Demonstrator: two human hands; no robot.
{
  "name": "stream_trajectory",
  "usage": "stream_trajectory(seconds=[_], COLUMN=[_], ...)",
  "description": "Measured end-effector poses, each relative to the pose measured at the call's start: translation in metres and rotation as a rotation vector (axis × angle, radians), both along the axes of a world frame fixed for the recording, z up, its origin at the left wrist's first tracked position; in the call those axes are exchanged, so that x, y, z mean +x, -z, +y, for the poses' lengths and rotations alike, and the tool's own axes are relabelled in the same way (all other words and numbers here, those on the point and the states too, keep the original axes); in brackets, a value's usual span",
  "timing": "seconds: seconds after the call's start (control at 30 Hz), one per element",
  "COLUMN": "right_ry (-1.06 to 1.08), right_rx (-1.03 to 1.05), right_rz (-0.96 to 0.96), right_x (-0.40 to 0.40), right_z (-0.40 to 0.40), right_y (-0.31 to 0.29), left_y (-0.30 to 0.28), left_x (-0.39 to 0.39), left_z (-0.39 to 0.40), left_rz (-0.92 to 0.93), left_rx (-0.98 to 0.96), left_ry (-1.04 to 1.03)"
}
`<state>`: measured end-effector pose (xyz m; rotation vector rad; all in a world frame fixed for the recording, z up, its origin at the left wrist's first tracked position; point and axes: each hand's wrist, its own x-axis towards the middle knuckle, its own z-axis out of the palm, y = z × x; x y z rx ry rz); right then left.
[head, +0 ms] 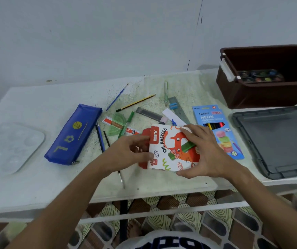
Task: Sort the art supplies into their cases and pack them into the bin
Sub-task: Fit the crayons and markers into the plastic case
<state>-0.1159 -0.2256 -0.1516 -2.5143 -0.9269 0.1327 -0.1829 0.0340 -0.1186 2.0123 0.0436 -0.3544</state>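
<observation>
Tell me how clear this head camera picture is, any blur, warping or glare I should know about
Head view: wide-angle warping bows the table edge and tilts the brown bin; the left hand is slightly motion-smeared; the oil pastels box lettering reads sharp, as does the neon pencil box; light is soft and even, shadows faint, no strong glare; the clear palette is washed out against the table.
</observation>
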Motion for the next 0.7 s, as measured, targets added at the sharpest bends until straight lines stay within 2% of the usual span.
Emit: stream_trajectory(seconds=[0.1,0.17,0.27,0.43,0.6,0.7], right_ry=[0.098,0.168,0.200,0.240,0.569,0.571], right_rx=[0.162,0.246,0.254,0.303,0.621,0.849], right_rz=[-0.018,-0.013,-0.058,-0.089,0.094,0.290], right_x=[0.008,0.016,0.030,0.051,0.078,0.109], right_z=[0.011,0.021,0.033,0.022,-0.033,-0.078], right_y=[-0.015,-0.026,-0.039,-0.066,-0.102,-0.119], left_y=[-0.009,-0.015,-0.027,-0.048,-0.077,-0.091], left_x=[0.014,0.026,0.048,0.086,0.122,0.151], left_z=[0.010,0.012,0.009,-0.003,-0.037,-0.073], left_rz=[-0.106,-0.066,-0.025,-0.098,-0.139,-0.161], left_rx=[-0.030,-0.168,-0.431,-0.575,-0.658,-0.736], left_ry=[-0.258,-0.324,-0.264,-0.161,-0.128,-0.129])
